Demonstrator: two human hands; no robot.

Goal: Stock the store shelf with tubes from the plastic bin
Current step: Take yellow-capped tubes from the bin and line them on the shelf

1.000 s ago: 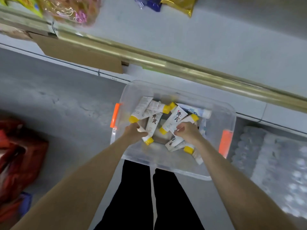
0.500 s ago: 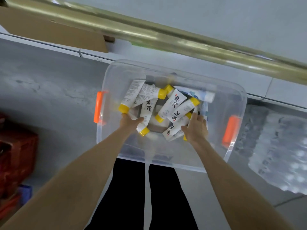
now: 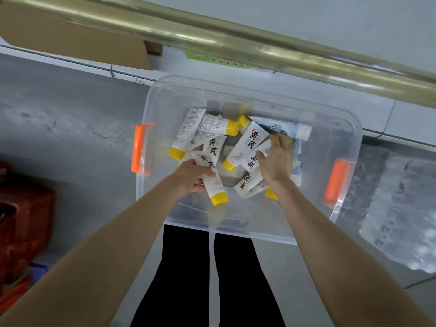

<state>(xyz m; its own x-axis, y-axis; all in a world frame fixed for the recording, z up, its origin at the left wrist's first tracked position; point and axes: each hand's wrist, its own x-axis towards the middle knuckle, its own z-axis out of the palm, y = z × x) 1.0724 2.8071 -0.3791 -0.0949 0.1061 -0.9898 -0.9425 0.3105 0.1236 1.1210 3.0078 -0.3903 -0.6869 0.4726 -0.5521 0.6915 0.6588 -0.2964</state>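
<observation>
1. A held tube (image 3: 215, 185), white with a yellow cap, is gripped by the left hand (image 3: 191, 175), whose fingers are curled round its body. It is found in the near left part of the plastic bin (image 3: 236, 231).
2. Its long axis is directed from the far left of the bin to the near right, and the cap is turned to the near wall.
3. The other tubes (image 3: 247, 142) are piled loosely in the middle of the bin and are crossed in several directions.
4. The right hand (image 3: 274, 164) is laid on the right half of this pile with fingers rather straight and spread. No tube is seen enclosed in it, so it is judged as released and only touching.
5. The pile lies directly under the right hand, which is therefore the nearer one for the next tube. The shelf rail (image 3: 212, 41) is seen beyond the far wall of the bin, so a lift up and forward is probably required.
6. An orange handle (image 3: 138, 149) is fixed on the left wall of the bin. A wrapped bottle pack (image 3: 389, 204) is lying to the right of the bin, and a red crate (image 3: 23, 220) is standing well apart to the left.
</observation>
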